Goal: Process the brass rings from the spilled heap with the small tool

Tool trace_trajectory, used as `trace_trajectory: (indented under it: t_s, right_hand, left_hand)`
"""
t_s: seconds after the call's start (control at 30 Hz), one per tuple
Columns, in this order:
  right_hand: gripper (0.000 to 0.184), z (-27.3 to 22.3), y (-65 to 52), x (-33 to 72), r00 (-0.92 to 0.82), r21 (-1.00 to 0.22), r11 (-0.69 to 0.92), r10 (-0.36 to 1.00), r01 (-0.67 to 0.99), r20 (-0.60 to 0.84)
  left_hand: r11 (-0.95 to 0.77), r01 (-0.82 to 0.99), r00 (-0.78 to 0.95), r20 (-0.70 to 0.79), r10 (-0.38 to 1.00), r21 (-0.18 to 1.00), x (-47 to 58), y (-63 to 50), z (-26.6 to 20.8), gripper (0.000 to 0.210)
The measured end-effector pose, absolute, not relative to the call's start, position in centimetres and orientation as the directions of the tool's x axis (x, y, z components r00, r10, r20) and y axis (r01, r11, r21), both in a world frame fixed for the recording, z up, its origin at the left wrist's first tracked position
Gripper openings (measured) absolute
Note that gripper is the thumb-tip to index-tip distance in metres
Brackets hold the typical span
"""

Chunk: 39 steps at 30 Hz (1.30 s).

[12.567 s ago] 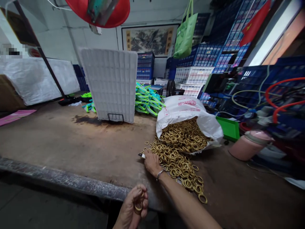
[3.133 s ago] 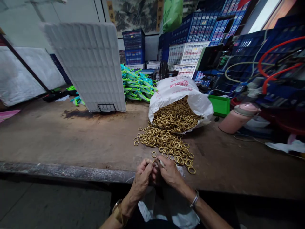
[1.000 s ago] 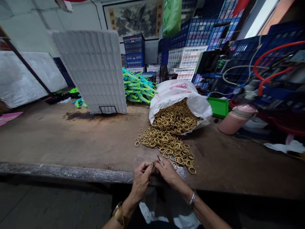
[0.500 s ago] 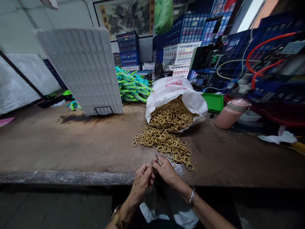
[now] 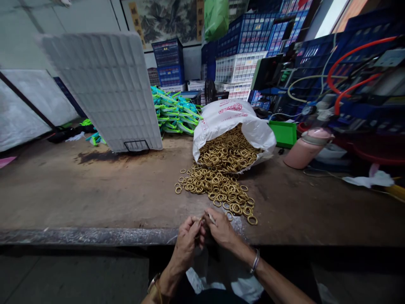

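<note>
My left hand (image 5: 189, 237) is closed in a pinch at the table's front edge. A bit of gold-brown ring (image 5: 201, 219) shows at its fingertips, mostly covered by the fingers. Close against it, my right hand (image 5: 221, 228) is closed around a slim tool (image 5: 211, 218) with a pale handle; its working end is hidden between the hands. Just beyond lies a loose heap of gold-coloured rings (image 5: 218, 188), spilling out of a white woven sack (image 5: 228, 110) that rests on its side, mouth facing me.
The brown table (image 5: 104, 194) carries an upright grey-white padded panel (image 5: 110, 93) and a pile of green and turquoise plastic pieces (image 5: 177, 112). On the right are a green tray (image 5: 283, 134), a pink bottle (image 5: 308, 147) and orange hoses (image 5: 332, 80). Blue crates (image 5: 247, 36) stand behind.
My right fingers have shifted slightly, and the dark tip of the tool that stuck up before is now out of sight. The view has tilted a little; both hands stay together.
</note>
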State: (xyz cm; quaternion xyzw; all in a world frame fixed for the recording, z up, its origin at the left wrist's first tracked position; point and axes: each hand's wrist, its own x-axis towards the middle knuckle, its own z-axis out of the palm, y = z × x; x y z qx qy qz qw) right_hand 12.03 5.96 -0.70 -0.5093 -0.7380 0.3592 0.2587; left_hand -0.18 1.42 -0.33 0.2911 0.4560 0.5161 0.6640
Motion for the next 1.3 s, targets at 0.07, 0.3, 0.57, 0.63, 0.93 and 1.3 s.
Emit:
trace_trajectory:
  t_s: [0.07, 0.3, 0.57, 0.63, 0.93, 1.3]
  right_hand:
    - [0.012, -0.7, 5.6, 12.1, -0.416, -0.71, 0.303, 0.909, 0.636, 0.015]
    - [0.022, -0.6, 5.0, 11.9, -0.478, -0.595, 0.386, 0.878, 0.705, 0.004]
    - [0.027, -0.5, 5.7, 12.4, -0.431, -0.488, 0.345, 0.899, 0.802, -0.074]
    - [0.029, -0.5, 5.9, 12.9, -0.383, -0.413, 0.317, 0.92, 0.854, -0.086]
    - [0.017, -1.4, 4.9, 16.9, -0.134, -0.344, 0.147, 0.989, 0.927, 0.062]
    - [0.023, -1.4, 5.1, 16.5, -0.076, -0.112, 0.075, 0.997, 0.991, -0.001]
  left_hand:
    - [0.298, -0.407, 0.036, -0.31, 0.95, 0.864, -0.2, 1.5, -0.3, 0.031]
    - [0.247, -0.294, -0.002, -0.259, 0.966, 0.923, -0.3, 1.6, 0.0, 0.035]
    - [0.218, -0.235, -0.009, -0.226, 0.974, 0.947, -0.2, 0.4, 0.5, 0.032]
    - [0.222, -0.298, 0.052, -0.217, 0.975, 0.928, 0.0, 0.0, 1.2, 0.029]
    - [0.337, -0.588, 0.127, -0.328, 0.936, 0.735, -0.1, 0.6, 1.0, 0.023]
    - [0.487, -0.747, 0.275, -0.456, 0.846, 0.453, -0.8, 1.0, 0.0, 0.018]
